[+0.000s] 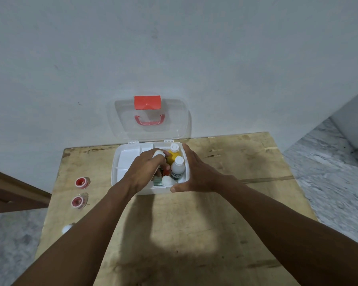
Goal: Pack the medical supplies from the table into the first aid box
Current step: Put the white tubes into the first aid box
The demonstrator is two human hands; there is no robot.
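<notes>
Left fingers (160, 162) inside white first aid box (120, 162), clear lid (180, 118) open

The first aid box (120, 162) is white, its raised lid (180, 120) clear, with a red latch (147, 102) and a red handle (149, 120). Inside, a yellow bottle (172, 156) and a white bottle (177, 169) are seen, both white-capped. 2 red-and-white rolls (82, 182) (77, 202) lie on the tan, stained wooden bench (194, 234). The floor (335, 182) is mottled grey.
</notes>
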